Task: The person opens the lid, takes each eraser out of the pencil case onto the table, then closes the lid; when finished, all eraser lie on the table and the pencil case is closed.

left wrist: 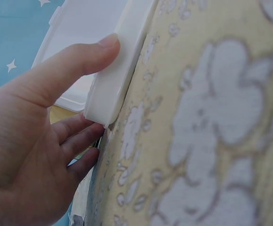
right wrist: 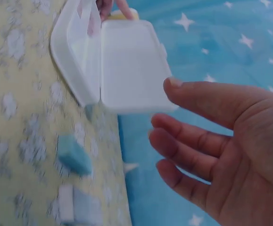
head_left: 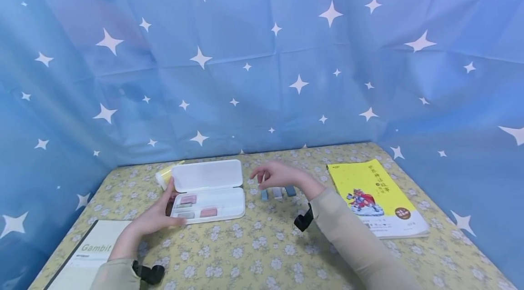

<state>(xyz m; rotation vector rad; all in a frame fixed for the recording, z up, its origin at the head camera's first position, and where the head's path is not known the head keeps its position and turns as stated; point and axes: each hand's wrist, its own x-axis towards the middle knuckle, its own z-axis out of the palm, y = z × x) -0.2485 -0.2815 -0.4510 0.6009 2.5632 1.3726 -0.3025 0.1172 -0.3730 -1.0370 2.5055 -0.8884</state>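
A white pencil box [head_left: 229, 202] stands with its lid [head_left: 208, 175] flipped up on the flowered table. Inside lie pink erasers [head_left: 209, 212] and greyish ones [head_left: 186, 215]. My left hand [head_left: 152, 217] holds the box by its left end, the thumb against the front wall and the fingers round the side. My right hand [head_left: 280, 175] hovers to the right of the box with nothing held, its fingers loosely bent. Close below it sit a teal eraser [right wrist: 73, 155], a whitish eraser [right wrist: 79, 205] and a dark blue eraser [head_left: 290, 191].
A yellow book [head_left: 376, 199] lies at the right, beyond my right forearm. At the front left is a pale notebook [head_left: 90, 249], partly under my left arm. A yellow-and-white cylindrical object [head_left: 165, 175] stands behind the box. A starry blue curtain [head_left: 262, 53] borders the table.
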